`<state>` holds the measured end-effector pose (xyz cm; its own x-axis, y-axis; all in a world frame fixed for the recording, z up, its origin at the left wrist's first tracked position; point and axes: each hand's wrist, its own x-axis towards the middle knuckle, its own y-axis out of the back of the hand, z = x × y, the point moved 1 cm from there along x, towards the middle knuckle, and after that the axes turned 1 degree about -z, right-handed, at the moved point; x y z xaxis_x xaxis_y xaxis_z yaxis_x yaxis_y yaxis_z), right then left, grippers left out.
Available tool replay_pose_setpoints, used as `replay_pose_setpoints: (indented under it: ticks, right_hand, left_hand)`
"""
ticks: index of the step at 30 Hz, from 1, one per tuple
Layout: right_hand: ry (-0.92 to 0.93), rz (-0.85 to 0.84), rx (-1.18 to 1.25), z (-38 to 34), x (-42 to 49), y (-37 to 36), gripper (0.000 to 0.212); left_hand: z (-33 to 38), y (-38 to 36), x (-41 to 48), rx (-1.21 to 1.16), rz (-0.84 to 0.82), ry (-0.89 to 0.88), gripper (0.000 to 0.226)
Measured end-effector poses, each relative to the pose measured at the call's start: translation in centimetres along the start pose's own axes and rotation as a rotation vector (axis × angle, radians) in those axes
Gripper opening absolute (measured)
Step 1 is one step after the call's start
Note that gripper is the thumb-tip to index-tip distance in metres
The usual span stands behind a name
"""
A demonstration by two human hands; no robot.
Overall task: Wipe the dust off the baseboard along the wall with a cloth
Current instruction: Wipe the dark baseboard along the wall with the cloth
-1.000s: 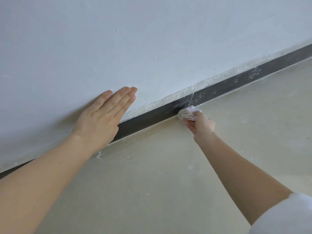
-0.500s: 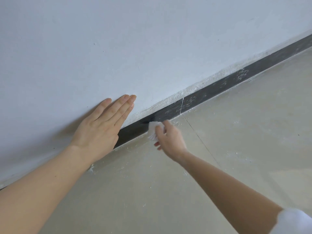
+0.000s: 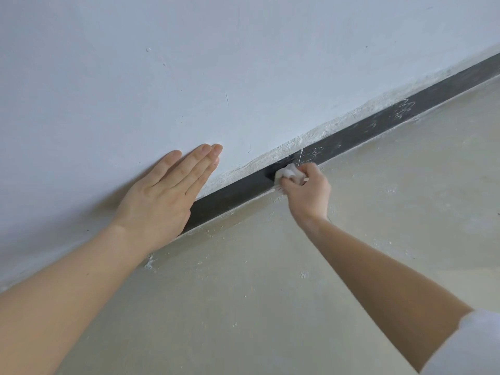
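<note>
The cloth (image 3: 288, 173) is balled in the curled right hand (image 3: 308, 192) and pressed on the baseboard (image 3: 235, 191) by its seam, left hand (image 3: 159, 196) spread flat on the wall (image 3: 189, 77); firm overlapping strokes rightward are probably needed.

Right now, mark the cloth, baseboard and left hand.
cloth (image 3: 288, 174): head view, exposed white bunch.
baseboard (image 3: 235, 195): head view, dark face just left of the cloth.
left hand (image 3: 159, 196): head view, back of the hand.

Right hand (image 3: 308, 193) pressing bunched white cloth (image 3: 288, 173) against dark baseboard (image 3: 378, 128), left hand (image 3: 159, 196) flat on white wall (image 3: 189, 77)
</note>
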<state>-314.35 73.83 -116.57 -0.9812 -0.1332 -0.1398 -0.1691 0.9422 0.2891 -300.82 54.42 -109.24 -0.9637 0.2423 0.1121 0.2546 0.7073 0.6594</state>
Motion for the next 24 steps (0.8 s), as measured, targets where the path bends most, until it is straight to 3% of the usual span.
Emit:
replay_pose_setpoints:
  ticks: [4,6,8,11,17,24]
  right_hand:
    - [-0.123,0.294,0.006,0.6,3.7,2.5,0.013]
    - [-0.140,0.355,0.034,0.5,4.4,3.7,0.012]
    - [-0.079,0.281,-0.042,0.2,3.4,4.2,0.014]
    - [0.017,0.023,-0.097,0.1,-0.5,2.5,0.016]
    - [-0.019,-0.358,-0.081,1.3,-8.2,-5.2,0.017]
    - [-0.091,-0.438,0.029,0.3,-11.8,-11.1,0.020]
  left_hand:
    - [-0.1,0.1,0.2,-0.023,0.003,0.008,0.069]
    - [-0.1,0.1,0.2,-0.026,0.004,0.012,0.069]
    - [0.0,0.1,0.2,-0.023,0.000,0.008,0.071]
    - [0.1,0.2,0.2,-0.014,-0.012,0.003,0.074]
    - [-0.3,0.8,0.3,-0.025,-0.024,-0.009,0.076]
    - [-0.6,0.9,0.1,-0.028,-0.034,-0.057,0.068]
